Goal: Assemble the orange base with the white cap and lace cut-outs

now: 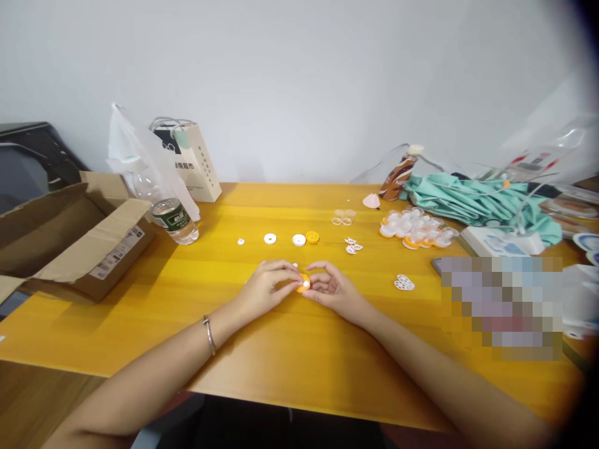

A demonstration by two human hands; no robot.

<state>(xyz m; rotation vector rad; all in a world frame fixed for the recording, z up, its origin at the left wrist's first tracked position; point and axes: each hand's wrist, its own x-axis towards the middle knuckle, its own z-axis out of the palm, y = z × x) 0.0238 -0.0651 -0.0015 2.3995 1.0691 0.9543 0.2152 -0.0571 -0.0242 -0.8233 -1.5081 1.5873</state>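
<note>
Orange disc (304,284) pinched in left hand (267,284); right hand (337,290) curled beside it, grip unclear, over bench (281,349) middle. Brown bottle (397,178) reads "NE", paper bag (203,159) "超市".

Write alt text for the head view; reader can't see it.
A person's left hand pinches a small orange disc with a white spot over a yellow-brown table, the right hand cupped close to its other side. Loose white discs lie beyond; an open cardboard box stands at the left, a pile of clear and orange pieces at the right.
</note>
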